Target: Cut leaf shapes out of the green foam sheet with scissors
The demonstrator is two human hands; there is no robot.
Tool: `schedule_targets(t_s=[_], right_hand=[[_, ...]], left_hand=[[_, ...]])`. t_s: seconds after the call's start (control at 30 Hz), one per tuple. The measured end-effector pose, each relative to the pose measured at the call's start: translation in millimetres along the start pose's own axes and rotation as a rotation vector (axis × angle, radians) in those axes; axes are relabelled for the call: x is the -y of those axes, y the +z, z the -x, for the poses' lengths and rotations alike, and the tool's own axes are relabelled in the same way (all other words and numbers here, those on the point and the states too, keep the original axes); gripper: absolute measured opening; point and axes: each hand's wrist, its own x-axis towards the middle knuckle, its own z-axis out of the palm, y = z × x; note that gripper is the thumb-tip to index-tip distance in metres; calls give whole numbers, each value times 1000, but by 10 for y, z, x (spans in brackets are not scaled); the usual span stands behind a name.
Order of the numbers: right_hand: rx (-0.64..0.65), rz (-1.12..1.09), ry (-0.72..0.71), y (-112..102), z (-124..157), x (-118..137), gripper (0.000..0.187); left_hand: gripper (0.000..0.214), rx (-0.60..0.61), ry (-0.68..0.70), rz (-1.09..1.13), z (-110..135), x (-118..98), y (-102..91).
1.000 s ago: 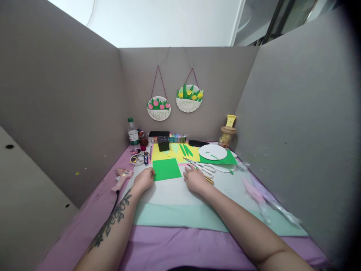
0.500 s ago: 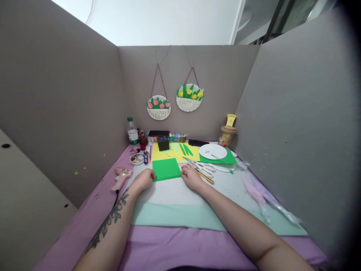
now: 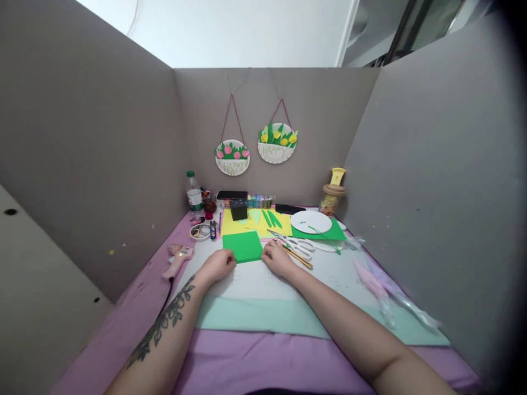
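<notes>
A green sheet of paper (image 3: pixel 242 245) lies on the white work surface (image 3: pixel 263 285). My left hand (image 3: pixel 218 266) pinches its near left corner, fingers curled. My right hand (image 3: pixel 278 259) grips its near right edge in the same way. Both forearms reach in from the bottom of the view. White-handled scissors (image 3: pixel 297 242) and a pencil (image 3: pixel 298 257) lie just right of my right hand.
A yellow sheet (image 3: pixel 257 222) with green leaf cut-outs, a white paper plate (image 3: pixel 310 221), a black box (image 3: pixel 238 209), a bottle (image 3: pixel 194 192) and a jar (image 3: pixel 331 198) stand behind. A pink glue gun (image 3: pixel 178 258) lies at left. Grey cardboard walls enclose three sides, with two decorated plates hanging.
Both hands have closed in on the green sheet's near corners; the left moved right, the right moved left, and the sheet looks narrower.
</notes>
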Motion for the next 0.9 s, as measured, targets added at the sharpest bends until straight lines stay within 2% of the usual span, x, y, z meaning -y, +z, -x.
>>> schedule_targets(t_s=[0.17,0.37,0.6,0.9], right_hand=[[35,48,-23,19,-33,105,11],[113,-26,-126,90,-80,387,12],[115,29,-83,145,-99,529,17],[192,123,-69,169,-203,701,22]], left_hand=[[19,-13,11,3,-22,22,22],[19,6,13,56,-23,62,11],[20,12,-33,-11,37,42,-62],[23,14,-55,-18,-2,94,-11]])
